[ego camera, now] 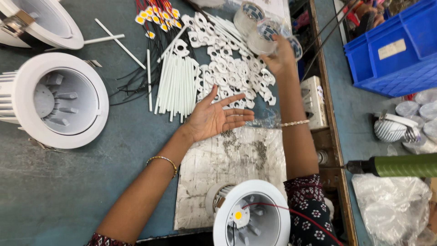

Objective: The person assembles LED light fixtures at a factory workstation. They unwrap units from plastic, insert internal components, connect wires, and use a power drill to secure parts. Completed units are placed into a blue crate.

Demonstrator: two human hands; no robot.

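The left hand (pixel 214 116) is lying open, palm up, empty; the right hand (pixel 278 57) is gripping a clear round plastic lens (pixel 266 34) far right, near the grey surface (pixel 136 150) edge.

A pale rectangular label (pixel 392 48) is seen on the blue crate (pixel 400 64) at upper right. A crumpled clear plastic bag (pixel 391 207) is seen at lower right.

1. Table (pixel 68 182): dull grey-green.
2. Lamp housings (pixel 59 100): white.
3. Tubes (pixel 175 82) and small plastic brackets (pixel 227 68): white.
4. Crate (pixel 396 45): bright blue.
5. Screwdriver (pixel 400 165) grip: olive green.
6. Sleeve (pixel 309 196): dark with a small floral print.
7. LED chips (pixel 157 18): yellow, with red and black wires.
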